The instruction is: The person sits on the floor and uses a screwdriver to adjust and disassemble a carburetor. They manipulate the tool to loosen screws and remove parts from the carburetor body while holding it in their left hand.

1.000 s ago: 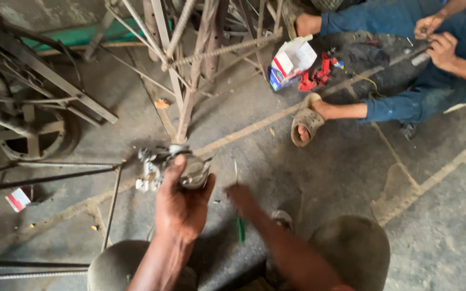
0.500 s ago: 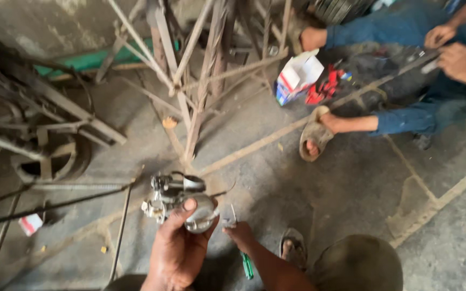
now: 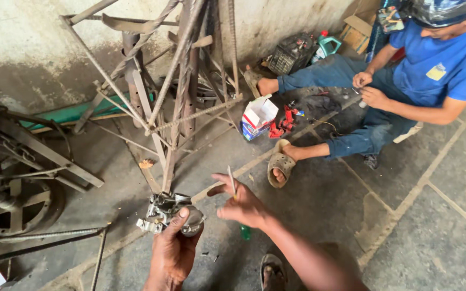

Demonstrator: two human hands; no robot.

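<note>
My left hand [image 3: 172, 250] grips a grimy metal carburettor [image 3: 165, 212] from below, thumb laid over its round bowl. My right hand [image 3: 242, 202] is raised just to the right of it, pinching a thin pale rod [image 3: 232, 179] that points upward. A green screwdriver handle [image 3: 245, 231] lies on the concrete floor under my right wrist. My sandalled foot [image 3: 272, 268] shows at the bottom edge.
A rusty rebar frame [image 3: 175, 102] stands ahead by the stained wall. An old wheel and belt [image 3: 12, 202] are at left. A person in a blue shirt [image 3: 432, 64] sits at right, hands together, near a small open box [image 3: 258, 116] and red parts [image 3: 281, 125].
My right hand has risen from the floor and now holds a thin rod upright. The view has tilted up, showing the seated person more fully. My left hand still holds the carburettor.
</note>
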